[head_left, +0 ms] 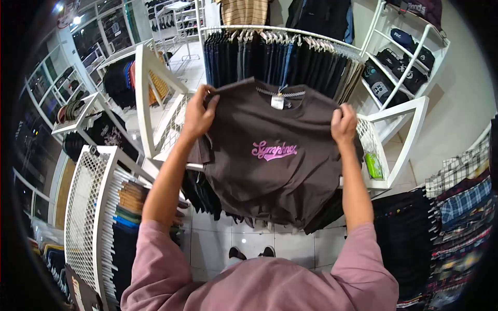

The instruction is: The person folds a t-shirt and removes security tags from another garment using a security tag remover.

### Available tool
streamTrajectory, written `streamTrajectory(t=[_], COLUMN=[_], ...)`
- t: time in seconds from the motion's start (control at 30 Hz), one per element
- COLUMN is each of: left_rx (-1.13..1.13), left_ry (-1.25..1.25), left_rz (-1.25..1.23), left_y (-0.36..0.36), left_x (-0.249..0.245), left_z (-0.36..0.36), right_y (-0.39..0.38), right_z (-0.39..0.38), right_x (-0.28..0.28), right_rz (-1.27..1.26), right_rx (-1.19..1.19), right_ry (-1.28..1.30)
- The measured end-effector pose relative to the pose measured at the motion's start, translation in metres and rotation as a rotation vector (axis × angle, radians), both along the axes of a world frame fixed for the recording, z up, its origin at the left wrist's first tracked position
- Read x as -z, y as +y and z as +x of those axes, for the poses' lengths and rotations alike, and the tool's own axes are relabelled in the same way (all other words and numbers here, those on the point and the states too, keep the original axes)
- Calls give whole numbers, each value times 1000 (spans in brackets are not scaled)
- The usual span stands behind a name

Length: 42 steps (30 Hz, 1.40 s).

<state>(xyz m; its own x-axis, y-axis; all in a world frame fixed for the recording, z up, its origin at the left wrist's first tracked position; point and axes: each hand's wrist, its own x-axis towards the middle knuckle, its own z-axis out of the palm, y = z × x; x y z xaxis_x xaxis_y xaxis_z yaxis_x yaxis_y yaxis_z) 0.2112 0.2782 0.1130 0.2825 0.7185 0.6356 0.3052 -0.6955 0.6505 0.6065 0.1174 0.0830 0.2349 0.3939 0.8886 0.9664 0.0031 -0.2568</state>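
Note:
A dark brown T-shirt (311, 166) with pink script lettering hangs spread out in front of me, its neck end away from me. My left hand (200, 111) pinches it at the left shoulder, fingers closed on the cloth. At the opposite shoulder my right hand (343, 123) is closed on the fabric too. A white tag (277, 103) shows inside the collar. Beneath the shirt is a white rack with mesh shelf panels (176, 124), mostly covered by the cloth. Dark garments (199, 194) hang below it.
A rail of hanging trousers (270, 57) stands just beyond. A green packet (373, 166) lies on the mesh at right. White shelves (415, 62) hold caps. Racks of clothes stand close on both sides, with plaid shirts (461, 202) at right and a mesh-sided rack (85, 207) at left.

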Motion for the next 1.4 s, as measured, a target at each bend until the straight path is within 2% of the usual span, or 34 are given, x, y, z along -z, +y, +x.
streamTrajectory(t=[0.03,0.07,0.13,0.2,0.27,0.3,0.33,0.4,0.43,0.47,0.53,0.57,0.6,0.67,0.7,0.73,0.83,0.87,0.93,1.0,1.07,1.13,1.17,1.2,1.27,1.33,1.37,1.4], left_rx=[49,166,160,271,173,117,39,-43,4,-83,-288,-106,-217,-246,-196,-210,-386,-371,-487,-644,-829,-958,-988,-989,-816,-232,-79,39], left_ry=[-17,-44,5,41,57,110,199,122,91,151,522,590,575,480,458,457,740,851,812,852,876,813,734,631,377,-162,-201,-234], left_rz=[83,-23,64,-260,-236,-227,-115,-71,-44,-85,204,-162,-68,-291,-259,-265,-147,-282,-211,-35,-9,121,43,138,19,-120,-159,-228], left_y=[1,-14,-27,-43,-68,-79,-102,-124,-135,-151,-164,-149,-161,-180,-187,-188,-198,-183,-186,-168,-174,-174,-174,-178,-179,-177,-177,-185], left_x=[-7,-27,-56,-77,-92,-103,-121,-134,-138,-137,-118,-115,-111,-119,-119,-117,-117,-114,-110,-89,-86,-80,-83,-81,-87,-85,-86,-91], left_z=[-17,-34,-69,-112,-141,-158,-169,-202,-212,-218,-228,-248,-255,-273,-281,-289,-298,-310,-315,-341,-322,-299,-285,-275,-261,-248,-242,-234], right_y=[-10,-19,-33,-46,-55,-53,-56,-65,-64,-59,-61,-55,-48,-38,-41,-41,-41,-42,-54,-62,-72,-96,-107,-117,-145,-157,-156,-145], right_z=[-6,-11,-25,-39,-56,-58,-66,-93,-109,-123,-142,-145,-142,-145,-153,-161,-175,-176,-182,-179,-170,-172,-168,-164,-158,-154,-159,-158], right_x=[-15,-34,-65,-93,-116,-121,-131,-141,-140,-136,-137,-137,-141,-140,-143,-142,-147,-144,-140,-129,-117,-113,-107,-101,-95,-90,-91,-89], right_rz=[7,15,25,-54,-111,-80,-8,98,146,166,-284,-117,44,102,-52,-62,-23,-54,-187,-203,-284,-346,-427,-509,-788,-995,-1122,-1247], right_rx=[-20,-41,-148,-217,-354,-370,-375,-470,-486,-499,-655,-563,-589,-557,-610,-631,-649,-676,-670,-753,-856,-868,-888,-911,-1060,-1276,-1448,-1537], right_ry=[-18,-40,-43,-63,-30,-63,-145,8,69,11,-102,-112,-140,-17,-20,6,24,27,134,204,304,335,351,366,516,480,601,556])
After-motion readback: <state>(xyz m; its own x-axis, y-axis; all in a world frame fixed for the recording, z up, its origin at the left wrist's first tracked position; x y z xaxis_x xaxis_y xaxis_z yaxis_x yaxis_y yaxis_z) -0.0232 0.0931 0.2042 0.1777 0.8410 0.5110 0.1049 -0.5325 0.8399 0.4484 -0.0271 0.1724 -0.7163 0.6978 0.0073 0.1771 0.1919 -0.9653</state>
